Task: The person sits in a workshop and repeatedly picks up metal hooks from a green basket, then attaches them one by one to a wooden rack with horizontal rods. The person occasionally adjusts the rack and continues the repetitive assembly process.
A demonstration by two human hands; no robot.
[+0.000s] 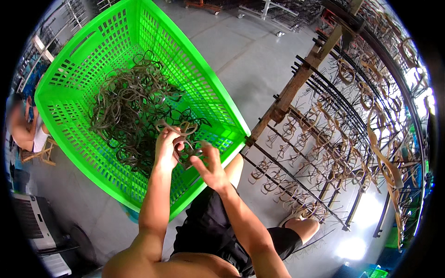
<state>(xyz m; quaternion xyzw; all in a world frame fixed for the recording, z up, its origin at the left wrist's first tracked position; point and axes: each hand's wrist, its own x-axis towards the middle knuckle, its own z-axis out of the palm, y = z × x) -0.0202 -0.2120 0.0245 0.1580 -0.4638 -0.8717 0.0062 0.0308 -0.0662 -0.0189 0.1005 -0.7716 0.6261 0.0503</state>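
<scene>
My left hand (168, 147) is closed around a few thin, brownish, glossy loops (187, 129), which stick out past its fingertips over the near side of a green basket. Just to the right, my right hand (213, 167) has its thumb and fingers apart, close to the loops; its fingertips are slightly blurred. Whether it touches a loop is hard to make out. Inside the slotted green plastic basket (227, 99) lies a tangled heap of similar dark brown loops (132, 99). The exact kind of these loops does not show.
To my right stands a rack with a wooden beam (296, 78) and dark bars, hung with many tan looped pieces (324, 125). Another person (25, 127) sits at the far left. A grey-and-black machine (34, 222) is at lower left. Wheeled racks (273, 16) stand farther back.
</scene>
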